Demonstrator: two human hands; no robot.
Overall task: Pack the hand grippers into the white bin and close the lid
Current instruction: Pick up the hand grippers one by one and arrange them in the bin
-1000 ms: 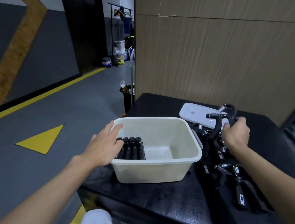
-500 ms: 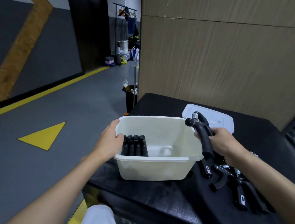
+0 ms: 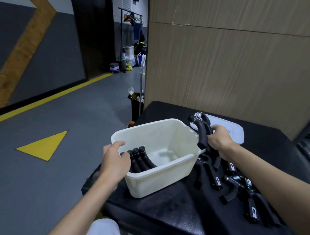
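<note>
The white bin (image 3: pixel 165 178) sits on a black table, tilted toward the right. Black handles of hand grippers (image 3: pixel 141 158) lean against its left inner wall. My left hand (image 3: pixel 116 161) grips the bin's left rim, fingers reaching over the packed handles. My right hand (image 3: pixel 219 142) holds one black hand gripper (image 3: pixel 201 131) upright just beyond the bin's right rim, its metal spring on top. Several more hand grippers (image 3: pixel 236 188) lie loose on the table to the right. The white lid (image 3: pixel 235 129) lies flat behind my right hand.
The black table (image 3: pixel 173 207) ends at its left edge right beside the bin, with grey floor below. A wood-panelled wall (image 3: pixel 232 67) stands close behind. A black trash bin (image 3: pixel 136 106) sits on the floor past the table's far left corner.
The bin has tipped and turned under my left hand. My right hand carried the hand gripper from over the pile to the bin's right rim, holding it more upright.
</note>
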